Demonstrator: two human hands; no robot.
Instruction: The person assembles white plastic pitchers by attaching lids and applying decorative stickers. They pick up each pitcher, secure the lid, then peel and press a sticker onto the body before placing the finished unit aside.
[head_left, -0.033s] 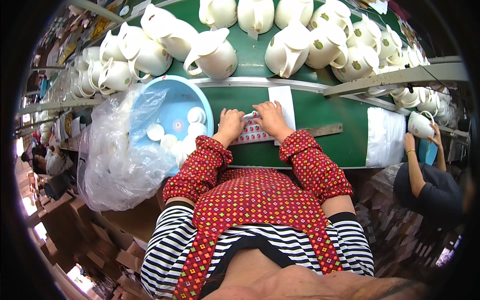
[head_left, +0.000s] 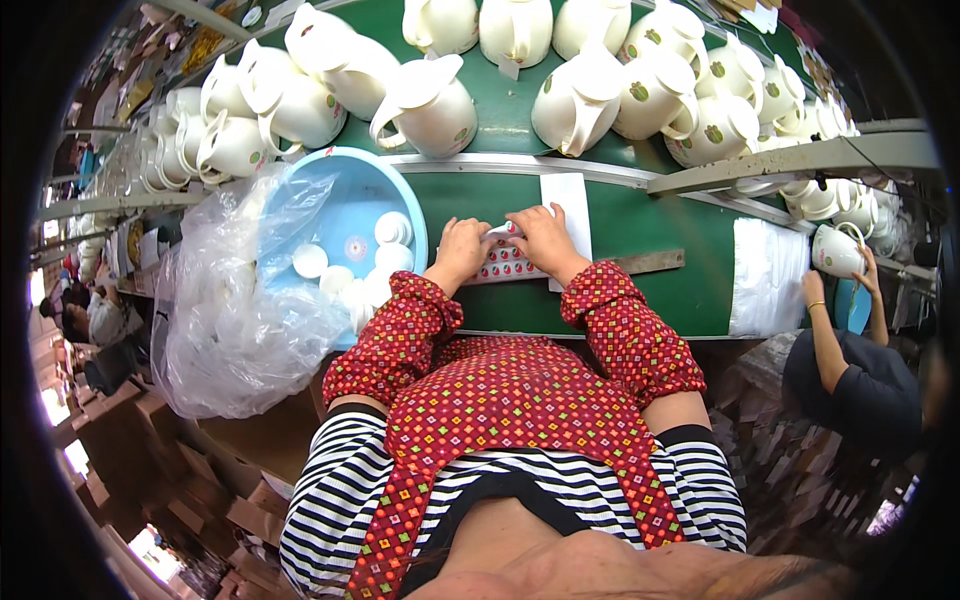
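My left hand [head_left: 463, 250] and my right hand [head_left: 543, 242] are close together over the green work table, each with fingers closed on a white sheet of stickers [head_left: 508, 268]. Rows of small red-and-green stickers cover the sheet. Its far edge curls up between my fingertips. Under and beside my right hand lies a white paper strip [head_left: 572, 210], and a flat bar [head_left: 650, 261] sits just to its right. Left of my left hand stands a light-blue basin [head_left: 418, 200] with several white round lids [head_left: 310, 261] in it.
Several white jugs [head_left: 430, 108] with handles line the far side beyond a metal rail [head_left: 500, 160]. Clear plastic bagging [head_left: 230, 330] drapes over the basin. A stack of white bags [head_left: 770, 275] lies at right. Farther right, another person's hands hold a jug [head_left: 838, 250].
The sheet's far part is bent up a little more between my hands, which stay almost in place. The whole view has shifted slightly.
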